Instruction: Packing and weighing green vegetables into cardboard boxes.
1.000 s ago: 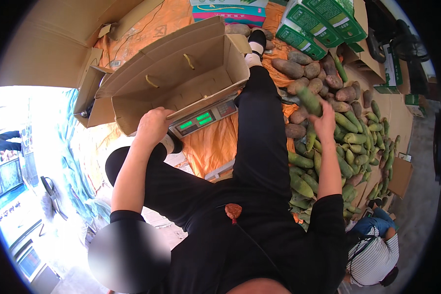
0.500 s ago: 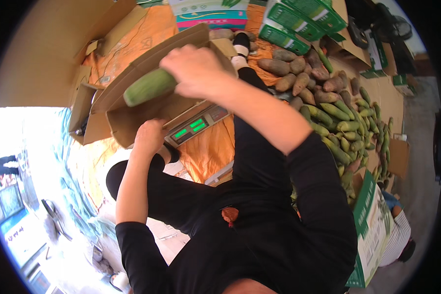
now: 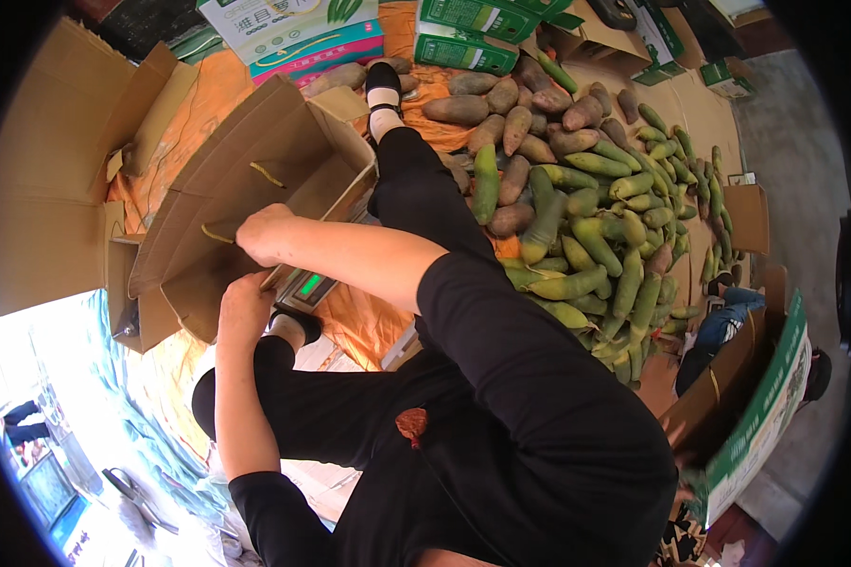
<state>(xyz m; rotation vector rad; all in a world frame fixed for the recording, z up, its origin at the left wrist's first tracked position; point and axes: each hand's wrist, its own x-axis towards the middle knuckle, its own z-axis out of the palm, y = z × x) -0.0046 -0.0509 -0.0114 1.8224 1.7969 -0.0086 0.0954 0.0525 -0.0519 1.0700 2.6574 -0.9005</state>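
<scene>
An open cardboard box (image 3: pixel 194 203) with yellow cord handles rests in front of me, above a scale (image 3: pixel 307 286) with a lit green display. My left hand (image 3: pixel 244 307) is closed on the box's near rim, beside the scale. Over the box's open side is my right hand (image 3: pixel 267 234), its fingers curled downward; whatever they hold is hidden. No radish shows in either hand, and part of the box's inside is covered by my right hand and forearm.
To the right lies a heap of green radishes (image 3: pixel 624 241) and muddy brownish roots (image 3: pixel 515 132). Green cartons (image 3: pixel 463 47) and a pink-and-blue carton (image 3: pixel 321 55) stand beyond. Orange sheeting (image 3: pixel 359 317) covers the floor. Another person's jeans (image 3: pixel 723 321) show at right.
My right hand has moved down toward the near side of the box; the green radish it held is out of sight. My left hand stays at the rim. The view has shifted right.
</scene>
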